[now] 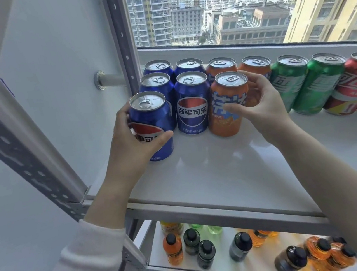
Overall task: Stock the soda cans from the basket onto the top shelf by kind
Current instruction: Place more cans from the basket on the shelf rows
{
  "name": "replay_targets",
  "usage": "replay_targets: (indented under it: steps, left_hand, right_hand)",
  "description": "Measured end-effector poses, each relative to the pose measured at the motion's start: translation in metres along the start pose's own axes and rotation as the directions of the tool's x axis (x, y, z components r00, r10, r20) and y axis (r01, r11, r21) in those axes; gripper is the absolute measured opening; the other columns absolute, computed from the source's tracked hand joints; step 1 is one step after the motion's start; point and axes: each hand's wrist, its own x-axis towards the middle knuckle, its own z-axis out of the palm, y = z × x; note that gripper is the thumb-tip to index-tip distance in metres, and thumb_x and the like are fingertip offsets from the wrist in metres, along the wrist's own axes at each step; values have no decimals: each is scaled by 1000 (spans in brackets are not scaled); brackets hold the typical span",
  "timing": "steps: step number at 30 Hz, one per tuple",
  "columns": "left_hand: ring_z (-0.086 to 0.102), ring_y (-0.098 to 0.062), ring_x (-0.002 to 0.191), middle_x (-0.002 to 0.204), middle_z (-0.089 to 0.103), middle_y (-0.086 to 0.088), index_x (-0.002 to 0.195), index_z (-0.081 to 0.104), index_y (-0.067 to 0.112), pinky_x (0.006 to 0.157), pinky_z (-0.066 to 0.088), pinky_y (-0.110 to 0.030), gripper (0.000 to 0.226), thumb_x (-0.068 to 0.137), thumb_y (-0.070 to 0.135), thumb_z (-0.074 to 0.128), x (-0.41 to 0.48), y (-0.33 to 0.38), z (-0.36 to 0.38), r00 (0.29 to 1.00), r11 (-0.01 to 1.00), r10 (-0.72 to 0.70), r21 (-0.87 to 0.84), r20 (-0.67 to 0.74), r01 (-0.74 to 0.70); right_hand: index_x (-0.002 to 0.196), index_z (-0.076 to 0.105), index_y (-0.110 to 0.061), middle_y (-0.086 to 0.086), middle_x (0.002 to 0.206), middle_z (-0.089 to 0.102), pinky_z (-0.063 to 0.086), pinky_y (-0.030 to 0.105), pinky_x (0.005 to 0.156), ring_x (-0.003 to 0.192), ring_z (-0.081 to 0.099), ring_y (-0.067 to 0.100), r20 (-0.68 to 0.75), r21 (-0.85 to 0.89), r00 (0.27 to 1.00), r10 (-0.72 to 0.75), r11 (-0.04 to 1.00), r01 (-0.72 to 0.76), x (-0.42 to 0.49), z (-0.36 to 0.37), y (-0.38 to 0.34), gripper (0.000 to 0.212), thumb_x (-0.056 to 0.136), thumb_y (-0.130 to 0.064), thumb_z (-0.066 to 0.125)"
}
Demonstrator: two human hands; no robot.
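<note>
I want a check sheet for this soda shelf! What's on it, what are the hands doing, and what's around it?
Surface: top shelf, white and glossy.
Job's things: five blue cans at the left, then three orange cans, two green cans and red cans at the right edge, all upright and grouped by kind; the basket is not in view.
Clutter: nothing seen.
Hands: left hand grips the front blue can; right hand grips the front orange can.
Cables: nothing seen.
Surroundings: window behind, showing tall buildings; drink bottles on the lower shelf; metal rack post at the left.
</note>
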Motion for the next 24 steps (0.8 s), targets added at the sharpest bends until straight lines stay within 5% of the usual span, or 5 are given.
replay_targets:
  steps: [5, 11, 16, 21, 24]
  left_hand:
    - [52, -6, 106, 111, 53, 13, 124, 43, 23, 87, 47, -17, 74, 63, 21, 83, 1, -2, 0, 999, 1000, 7, 21, -49, -6]
    - [50, -8, 111, 121, 53, 7, 126, 41, 19, 82, 43, -5, 77, 62, 22, 84, 1, -2, 8, 994, 999, 34, 38, -107, -30]
    - [48, -15, 119, 128, 50, 1, 128, 39, 17, 93, 43, -20, 79, 62, 24, 84, 0, -2, 14, 990, 998, 32, 56, -139, -24]
    - [43, -14, 126, 136, 43, 4, 136, 30, 22, 103, 43, -34, 89, 64, 22, 82, -5, -2, 9, 999, 998, 13, 64, -53, -10]
    - [44, -14, 124, 134, 45, 3, 137, 29, 22, 102, 43, -33, 85, 69, 16, 79, -9, -3, 7, 1000, 998, -13, 54, -17, 14]
  right_hand:
    - [124, 47, -21, 0, 116, 60, 50, 36, 95, 110, 59, 15, -4, -38, 1000, 10, 999, -10, 0, 0, 1, 73, 59, -25, 80]
    - [129, 44, -19, 5, 124, 58, 47, 42, 99, 115, 56, 18, -18, -65, 1000, 7, 998, -8, -2, 2, 4, 78, 61, -30, 80]
    - [132, 44, -17, 6, 126, 56, 47, 42, 98, 115, 56, 18, -34, -70, 999, 0, 998, -2, -3, 3, 2, 80, 62, -29, 80]
    - [139, 35, -14, 2, 131, 50, 47, 19, 95, 120, 49, 12, -47, -94, 999, 0, 996, -4, -6, 3, 4, 83, 70, -16, 80]
    - [138, 36, -15, 7, 133, 49, 44, 35, 102, 122, 49, 17, -43, -117, 999, 18, 993, -23, -10, 4, 9, 86, 66, -18, 83]
